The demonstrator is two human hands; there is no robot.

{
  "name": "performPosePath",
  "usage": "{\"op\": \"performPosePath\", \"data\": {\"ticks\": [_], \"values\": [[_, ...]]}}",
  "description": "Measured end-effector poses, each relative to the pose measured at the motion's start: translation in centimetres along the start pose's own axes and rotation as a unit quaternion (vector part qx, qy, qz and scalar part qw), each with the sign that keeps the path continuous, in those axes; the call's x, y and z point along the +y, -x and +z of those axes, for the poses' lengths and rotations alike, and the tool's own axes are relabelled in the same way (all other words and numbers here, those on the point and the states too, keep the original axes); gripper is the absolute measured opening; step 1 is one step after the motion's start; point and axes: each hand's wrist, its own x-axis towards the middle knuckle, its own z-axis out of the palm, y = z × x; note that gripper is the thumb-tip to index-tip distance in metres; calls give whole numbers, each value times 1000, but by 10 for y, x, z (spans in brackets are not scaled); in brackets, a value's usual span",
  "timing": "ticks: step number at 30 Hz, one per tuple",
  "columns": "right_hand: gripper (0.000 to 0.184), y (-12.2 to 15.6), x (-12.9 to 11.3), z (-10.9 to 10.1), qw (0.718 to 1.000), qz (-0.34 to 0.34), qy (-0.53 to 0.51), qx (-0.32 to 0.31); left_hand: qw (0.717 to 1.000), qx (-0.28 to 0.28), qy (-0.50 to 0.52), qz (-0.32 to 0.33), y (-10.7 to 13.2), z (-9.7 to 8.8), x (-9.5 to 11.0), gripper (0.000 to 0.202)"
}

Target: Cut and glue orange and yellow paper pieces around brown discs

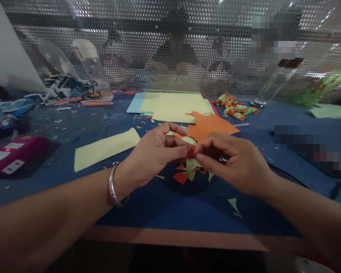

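Observation:
My left hand [155, 153], with a silver bangle at the wrist, and my right hand [233, 159] meet over the blue table mat [170, 208]. Both pinch a small folded paper piece [191, 148] of orange and pale green between thumb and fingers. Just behind them lies an orange paper sheet [208, 127] with a cut, jagged edge. Under the hands lie orange and green paper scraps [189, 172]. How the small piece is folded is hidden by my fingers.
A pale yellow paper strip [105, 148] lies to the left. Yellow and blue sheets [173, 106] lie at the back, beside a crumpled orange-green chain [234, 108]. Bottles [92, 66] and a glass bottle [274, 83] stand by the perforated screen. A magenta case [15, 153] sits far left.

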Motion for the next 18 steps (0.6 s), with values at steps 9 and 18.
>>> {"op": "performPosePath", "data": {"ticks": [9, 18], "values": [[7, -3, -6, 0, 993, 78, -82, 12, 996, 24, -69, 58, 6, 6, 0, 33], [9, -5, -5, 2, 989, 106, -106, 9, 991, 37, -109, 73, 11, 11, 4, 45]]}}
